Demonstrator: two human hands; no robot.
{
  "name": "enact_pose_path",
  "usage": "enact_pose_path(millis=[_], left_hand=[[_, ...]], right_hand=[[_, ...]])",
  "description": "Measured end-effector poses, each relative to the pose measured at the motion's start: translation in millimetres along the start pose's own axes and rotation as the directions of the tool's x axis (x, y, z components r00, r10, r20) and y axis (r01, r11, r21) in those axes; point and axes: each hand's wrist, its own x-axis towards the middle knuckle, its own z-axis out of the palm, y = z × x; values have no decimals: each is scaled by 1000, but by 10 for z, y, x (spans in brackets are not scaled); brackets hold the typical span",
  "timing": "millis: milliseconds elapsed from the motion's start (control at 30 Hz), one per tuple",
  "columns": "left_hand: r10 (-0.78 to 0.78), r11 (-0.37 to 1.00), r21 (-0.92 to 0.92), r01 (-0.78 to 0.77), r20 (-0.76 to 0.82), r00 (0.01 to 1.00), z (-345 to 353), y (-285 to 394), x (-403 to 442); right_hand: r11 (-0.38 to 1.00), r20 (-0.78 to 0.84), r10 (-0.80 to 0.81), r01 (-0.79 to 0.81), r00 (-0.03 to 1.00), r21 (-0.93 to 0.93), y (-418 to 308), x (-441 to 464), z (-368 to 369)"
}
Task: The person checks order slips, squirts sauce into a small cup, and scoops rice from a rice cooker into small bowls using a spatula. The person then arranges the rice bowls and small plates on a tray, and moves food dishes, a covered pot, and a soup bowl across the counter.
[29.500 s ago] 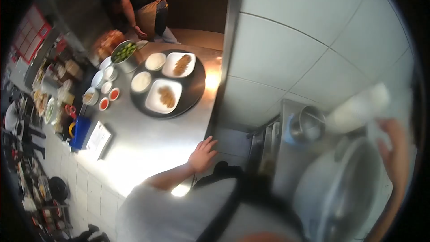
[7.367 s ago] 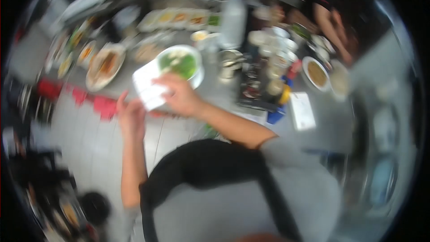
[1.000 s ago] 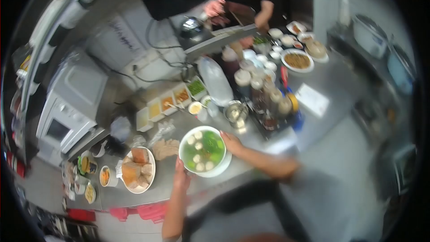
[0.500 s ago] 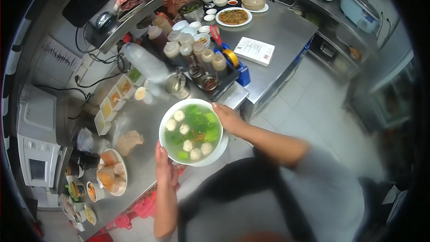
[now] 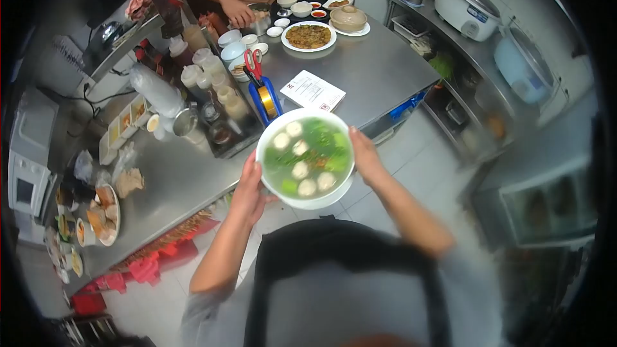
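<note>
Both my hands carry a white bowl of soup [image 5: 259,154] with pale round balls and green leaves in clear broth. My left hand [image 5: 249,186] grips its left side, and my right hand [image 5: 367,155] grips its right side. Under the bowl a white saucer [image 5: 329,199] shows along the lower edge. The bowl hangs in front of my body, near the corner of the steel counter [image 5: 177,183]. Just beyond it lie a white printed pad [image 5: 313,92] and a blue tape dispenser [image 5: 265,99] with red-handled scissors [image 5: 254,63].
On the far counter stand a plate of browned food [image 5: 310,36], a lidded clay pot [image 5: 349,18] and small bowls. A co-worker's hand [image 5: 239,13] reaches into a metal pot there. Squeeze bottles [image 5: 212,74] crowd the left. Rice cookers [image 5: 467,9] line the right shelf.
My view and body have turned right, and the bowl has come with my hands toward the far counter. The co-worker's hand has gone to the metal pot.
</note>
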Motion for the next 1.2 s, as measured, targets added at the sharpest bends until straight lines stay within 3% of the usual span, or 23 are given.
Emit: enact_pose_path(millis=[233,433,567,733,1000,1100,1167,1200], left_hand=[[-59,998,-20,60,65,996,1093,44,1104],[-40,999,-1,40,127,991,1520,-22,2338],[-2,998,-67,14,164,987,1689,-145,3099],[-28,999,-27,30,60,998,1881,-204,3724],[-17,992,-129,8,-71,997,1960,-557,4375],[3,992,-125,-19,-125,992,1996,-626,4447],[16,991,-129,-37,-161,987,2046,-597,4398],[48,998,60,-35,-226,973,2083,-620,4462]], right_hand=[[994,-95,52,-42,994,103,251,1003,-1188],[971,-66,-223,228,973,75,207,1954,-1741],[970,-15,-239,239,971,41,372,2663,-2007],[978,82,-194,185,978,97,719,3473,-2232],[989,237,-121,96,964,114,1512,4676,-2487],[993,300,-67,35,952,111,1391,4661,-2449],[995,355,-92,94,930,12,1358,4684,-2498],[990,382,-103,132,919,-49,1204,4636,-2533]])
